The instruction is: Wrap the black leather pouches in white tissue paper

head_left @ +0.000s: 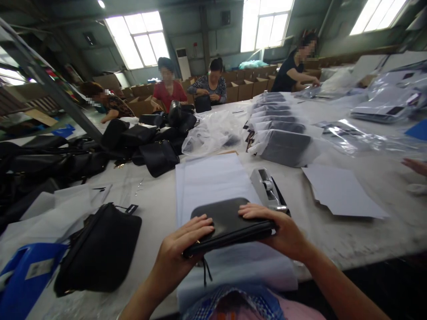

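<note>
A small black handbag (227,220) is held between my two hands over the white paper sheets (213,178). My left hand (182,242) grips its left end, fingers on top and thumb hidden underneath. At the other end, my right hand (278,229) is closed on the bag with its fingers over the top face. A thin black cord hangs below the bag's near edge. Just beyond my right hand stands a grey tape dispenser (265,184). To the left of my left hand, another black handbag (103,249) with a tag rests on the table.
Black bags (160,155) are heaped at the left. Paper-wrapped bags (283,144) stand in a row beyond the dispenser, with white card sheets (343,191) to the right. A blue container (33,275) sits front left. Several people work across the table; another person's hand (415,165) shows at right.
</note>
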`<control>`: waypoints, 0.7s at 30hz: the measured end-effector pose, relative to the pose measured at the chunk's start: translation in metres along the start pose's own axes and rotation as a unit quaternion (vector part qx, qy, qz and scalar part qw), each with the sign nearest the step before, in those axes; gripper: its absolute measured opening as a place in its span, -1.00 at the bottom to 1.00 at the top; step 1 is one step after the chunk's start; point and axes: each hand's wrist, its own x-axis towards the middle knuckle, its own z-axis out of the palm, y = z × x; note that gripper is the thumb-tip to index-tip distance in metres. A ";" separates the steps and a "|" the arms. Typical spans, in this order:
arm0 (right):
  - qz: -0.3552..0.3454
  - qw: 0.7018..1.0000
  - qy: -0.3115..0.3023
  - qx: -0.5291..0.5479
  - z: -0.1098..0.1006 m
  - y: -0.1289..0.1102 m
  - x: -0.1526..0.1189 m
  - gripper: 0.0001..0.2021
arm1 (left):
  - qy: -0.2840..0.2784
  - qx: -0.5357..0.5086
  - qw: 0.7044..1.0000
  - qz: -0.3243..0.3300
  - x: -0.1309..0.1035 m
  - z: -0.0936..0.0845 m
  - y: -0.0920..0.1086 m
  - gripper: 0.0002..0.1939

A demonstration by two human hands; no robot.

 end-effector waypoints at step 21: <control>0.043 0.981 0.111 -0.152 0.021 0.062 0.025 -0.64 | 0.189 -0.126 0.954 -0.196 0.008 0.045 -0.078 0.06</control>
